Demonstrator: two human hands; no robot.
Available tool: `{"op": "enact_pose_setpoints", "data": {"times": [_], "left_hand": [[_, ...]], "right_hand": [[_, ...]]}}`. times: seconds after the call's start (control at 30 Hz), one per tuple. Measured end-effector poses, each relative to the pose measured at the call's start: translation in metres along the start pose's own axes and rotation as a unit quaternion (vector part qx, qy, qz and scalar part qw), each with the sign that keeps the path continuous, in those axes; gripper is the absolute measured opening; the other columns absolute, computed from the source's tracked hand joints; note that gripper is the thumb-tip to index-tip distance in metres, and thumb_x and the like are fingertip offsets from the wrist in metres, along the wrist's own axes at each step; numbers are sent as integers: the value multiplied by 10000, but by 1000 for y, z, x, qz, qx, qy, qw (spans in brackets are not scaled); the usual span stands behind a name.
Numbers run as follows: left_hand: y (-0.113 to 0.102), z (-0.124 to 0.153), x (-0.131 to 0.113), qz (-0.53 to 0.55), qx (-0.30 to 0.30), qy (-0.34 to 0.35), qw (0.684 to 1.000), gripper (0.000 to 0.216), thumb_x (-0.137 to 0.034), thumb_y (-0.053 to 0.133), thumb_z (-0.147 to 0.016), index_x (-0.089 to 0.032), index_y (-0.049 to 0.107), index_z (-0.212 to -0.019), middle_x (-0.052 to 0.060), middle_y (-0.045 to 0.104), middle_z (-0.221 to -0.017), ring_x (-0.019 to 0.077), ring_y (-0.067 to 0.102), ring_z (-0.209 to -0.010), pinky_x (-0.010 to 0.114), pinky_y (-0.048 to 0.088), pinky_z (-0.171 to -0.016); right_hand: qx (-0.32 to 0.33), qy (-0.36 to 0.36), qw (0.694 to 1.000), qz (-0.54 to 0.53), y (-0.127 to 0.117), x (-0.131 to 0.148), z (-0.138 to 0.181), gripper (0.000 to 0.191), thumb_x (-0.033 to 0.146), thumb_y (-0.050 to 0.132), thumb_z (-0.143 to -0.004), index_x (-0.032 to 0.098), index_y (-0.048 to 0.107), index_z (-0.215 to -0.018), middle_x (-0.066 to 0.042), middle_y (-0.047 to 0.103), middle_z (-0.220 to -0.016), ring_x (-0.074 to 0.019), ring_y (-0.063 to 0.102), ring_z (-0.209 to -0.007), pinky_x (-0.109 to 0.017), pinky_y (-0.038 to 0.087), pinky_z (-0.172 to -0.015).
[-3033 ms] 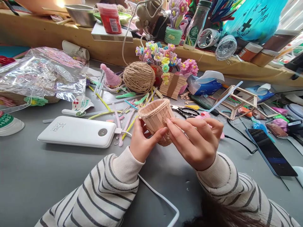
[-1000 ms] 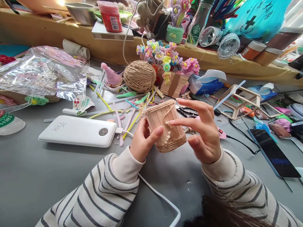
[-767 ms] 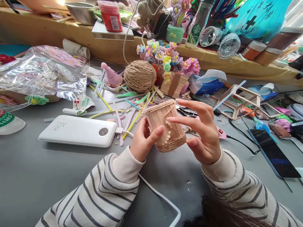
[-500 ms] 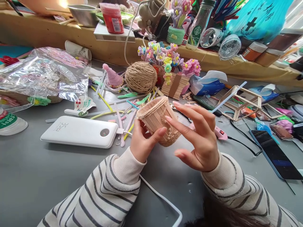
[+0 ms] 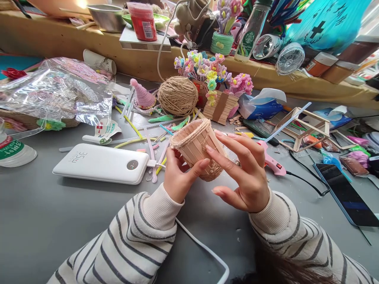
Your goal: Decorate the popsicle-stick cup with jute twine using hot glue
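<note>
A small cup of wooden craft sticks [image 5: 194,144], bound with jute twine at rim and base, is tilted with its mouth toward the upper left. My left hand [image 5: 180,175] grips it from below, thumb on its side beside a line of small beads. My right hand [image 5: 243,173] is beside it with fingers spread, the fingertips touching the cup's right side. Both wrists wear striped sleeves.
On the grey table lie a white power bank [image 5: 102,163], a ball of jute twine [image 5: 178,96], pipe-cleaner flowers [image 5: 207,73], a pink glue gun [image 5: 271,161], a stick frame [image 5: 302,127], a phone [image 5: 345,193], cellophane [image 5: 56,92] and a white cable [image 5: 204,252]. A cluttered shelf runs behind.
The cup went from upright to tilted, mouth toward the upper left. My right hand's fingers came down onto its side, still spread. The view shifted slightly.
</note>
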State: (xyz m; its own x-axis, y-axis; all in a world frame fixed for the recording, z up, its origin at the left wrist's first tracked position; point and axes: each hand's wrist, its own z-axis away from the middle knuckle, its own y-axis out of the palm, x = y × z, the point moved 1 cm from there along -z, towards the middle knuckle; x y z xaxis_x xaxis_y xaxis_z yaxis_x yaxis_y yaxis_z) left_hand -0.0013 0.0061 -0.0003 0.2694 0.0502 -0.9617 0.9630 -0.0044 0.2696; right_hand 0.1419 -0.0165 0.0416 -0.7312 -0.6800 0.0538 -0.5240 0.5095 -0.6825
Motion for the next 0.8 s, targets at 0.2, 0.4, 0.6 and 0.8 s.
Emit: {"op": "enact_pose_setpoints", "data": {"times": [0.2,0.4,0.6,0.8], "left_hand": [[0,1,-1,-4,1,2,1000,586,-391,733,-584,-186,423,-1037,90,584,-1075,228,607,-937,301,505,-739],[0,0,-1,-7,5,5,1000,554,-397,718,-603,-186,427,-1024,86,593,-1065,224,613,-922,300,506,-732],[0,0,-1,-10,8,15,1000,533,-385,714,-615,-191,426,-1020,83,584,-1075,223,606,-943,295,505,-732],[0,0,0,-4,7,11,1000,533,-387,713,-615,-188,432,-1022,85,596,-1072,228,615,-930,312,501,-753]], "right_hand": [[-5,-4,1000,3,-1,-1,0,531,530,344,-841,167,553,-1169,-121,513,-1228,-275,417,-1110,-475,341,-963],[-4,-13,1000,20,-1,-3,1,510,529,324,-848,193,571,-1141,-104,510,-1236,-259,412,-1119,-468,350,-969],[-5,-17,1000,21,0,-4,1,508,524,336,-845,172,596,-1104,-120,521,-1216,-260,419,-1108,-474,362,-959],[-11,-20,999,26,0,-4,0,520,507,319,-857,142,600,-1100,-133,535,-1197,-260,415,-1101,-454,379,-949]]}}
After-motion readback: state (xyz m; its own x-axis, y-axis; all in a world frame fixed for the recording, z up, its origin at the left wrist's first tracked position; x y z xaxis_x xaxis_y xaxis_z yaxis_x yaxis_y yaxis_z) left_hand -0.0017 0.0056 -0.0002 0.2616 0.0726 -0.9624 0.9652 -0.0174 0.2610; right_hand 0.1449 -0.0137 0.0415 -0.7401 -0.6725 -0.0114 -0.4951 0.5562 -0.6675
